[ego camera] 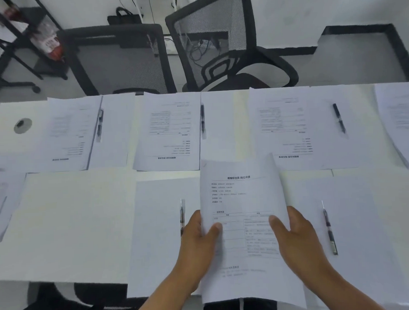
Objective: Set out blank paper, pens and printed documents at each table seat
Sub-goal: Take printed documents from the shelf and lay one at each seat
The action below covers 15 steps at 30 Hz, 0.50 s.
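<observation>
I hold a printed document (pixel 243 200) upright-facing above the near side of the white table (pixel 69 220). My left hand (pixel 199 240) grips its left edge, thumb on the page. My right hand (pixel 296 237) grips its right edge the same way. Under it lie a blank sheet (pixel 155 237) with a pen (pixel 182 216) and, to the right, another blank sheet (pixel 358 219) with a pen (pixel 329 229). Along the far side lie three printed documents (pixel 170 130) (pixel 68 134) (pixel 283 126), each with a pen (pixel 202 120) (pixel 100 126) (pixel 339 117) and blank paper beside it.
Two black mesh chairs (pixel 116 58) (pixel 220 40) stand behind the far table edge. A cable grommet (pixel 22 125) sits at the far left of the table. More papers lie at the left edge (pixel 3 203) and far right (pixel 399 115). A black rack (pixel 14 45) stands back left.
</observation>
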Tool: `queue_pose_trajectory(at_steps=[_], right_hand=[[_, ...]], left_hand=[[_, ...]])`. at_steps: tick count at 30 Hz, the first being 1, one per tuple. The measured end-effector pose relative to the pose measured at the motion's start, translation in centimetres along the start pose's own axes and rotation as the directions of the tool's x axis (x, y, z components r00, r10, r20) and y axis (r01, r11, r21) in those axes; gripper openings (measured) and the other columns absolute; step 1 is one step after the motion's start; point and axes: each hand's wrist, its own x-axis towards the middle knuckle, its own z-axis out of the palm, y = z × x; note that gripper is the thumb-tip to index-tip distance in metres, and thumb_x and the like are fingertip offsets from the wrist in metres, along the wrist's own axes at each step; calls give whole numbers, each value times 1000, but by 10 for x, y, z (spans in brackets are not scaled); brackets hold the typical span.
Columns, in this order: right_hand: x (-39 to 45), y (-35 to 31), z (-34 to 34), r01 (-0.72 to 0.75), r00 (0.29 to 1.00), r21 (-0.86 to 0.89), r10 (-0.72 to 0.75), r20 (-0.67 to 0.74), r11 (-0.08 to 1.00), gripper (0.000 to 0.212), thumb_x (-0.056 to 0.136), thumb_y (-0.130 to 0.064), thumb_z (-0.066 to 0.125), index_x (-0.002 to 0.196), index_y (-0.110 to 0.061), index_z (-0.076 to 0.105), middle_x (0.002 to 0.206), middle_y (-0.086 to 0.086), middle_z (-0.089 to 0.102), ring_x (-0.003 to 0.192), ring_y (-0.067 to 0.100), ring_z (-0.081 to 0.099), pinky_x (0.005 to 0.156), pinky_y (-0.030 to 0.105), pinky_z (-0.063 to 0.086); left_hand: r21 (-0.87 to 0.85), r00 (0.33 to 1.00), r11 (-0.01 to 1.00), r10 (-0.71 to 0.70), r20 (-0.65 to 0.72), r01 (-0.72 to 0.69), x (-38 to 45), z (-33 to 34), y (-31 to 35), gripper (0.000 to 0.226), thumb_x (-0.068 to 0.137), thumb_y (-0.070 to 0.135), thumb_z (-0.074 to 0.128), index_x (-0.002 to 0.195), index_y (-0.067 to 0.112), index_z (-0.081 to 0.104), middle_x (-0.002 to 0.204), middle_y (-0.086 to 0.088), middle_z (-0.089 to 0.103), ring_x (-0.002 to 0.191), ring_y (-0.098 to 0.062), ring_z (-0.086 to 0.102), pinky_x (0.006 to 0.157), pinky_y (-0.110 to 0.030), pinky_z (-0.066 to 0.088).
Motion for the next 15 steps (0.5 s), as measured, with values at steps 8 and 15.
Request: queue_pose_trajectory(at_steps=[8,15], right_hand=[[5,7,12,15,993,-65,-7,117,998,16,112,-32,49,107,-28,63,96,-16,75,81,-8,69,62,16,53],[10,4,19,31,993,-36,-26,115,999,15,113,-35,48,109,-31,62,103,-19,74,86,-4,72,61,10,50]], left_hand=[[-83,993,992,-102,-53,97,-3,-10,-11,28,105,6,68,124,26,73,113,10,84,102,-14,82,88,-34,67],[-130,995,988,-90,-51,83,4,-15,-14,29,105,8,70,127,26,72,115,9,84,102,-16,82,87,-33,67]])
